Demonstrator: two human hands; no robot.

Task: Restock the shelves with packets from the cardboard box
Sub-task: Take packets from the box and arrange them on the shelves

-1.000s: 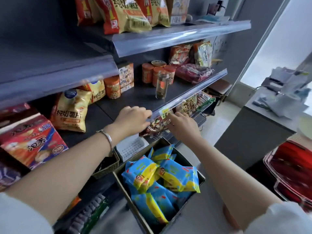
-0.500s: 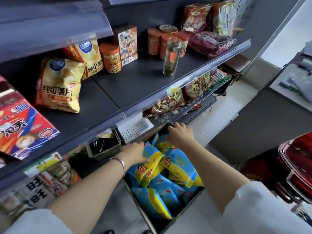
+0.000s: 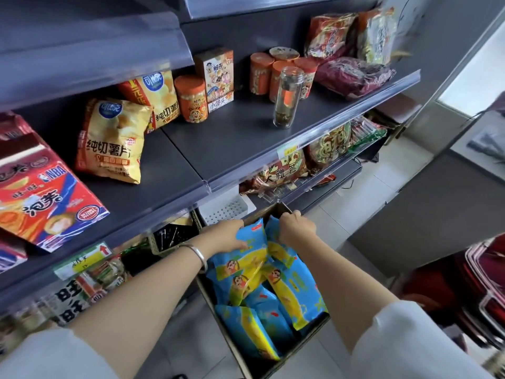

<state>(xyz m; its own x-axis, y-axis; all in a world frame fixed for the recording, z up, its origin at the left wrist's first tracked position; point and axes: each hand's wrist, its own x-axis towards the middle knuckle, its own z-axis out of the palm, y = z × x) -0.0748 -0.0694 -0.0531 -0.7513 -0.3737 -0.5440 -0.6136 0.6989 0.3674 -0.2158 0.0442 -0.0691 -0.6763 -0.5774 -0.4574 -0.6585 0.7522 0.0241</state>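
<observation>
Both arms stretch down into the box [image 3: 280,209], near the shelves [image 3: 240,138]. My left hand [image 3: 226,236] grips a blue packet [image 3: 247,259] at its far edge; my right hand [image 3: 295,228], curled, grips the next packet [image 3: 276,236] by its top.

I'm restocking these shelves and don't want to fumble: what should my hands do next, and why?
Probably lift out the packets you grip: left hand and right hand each curl on one in the cardboard box, and the shelf above has bare space.
</observation>
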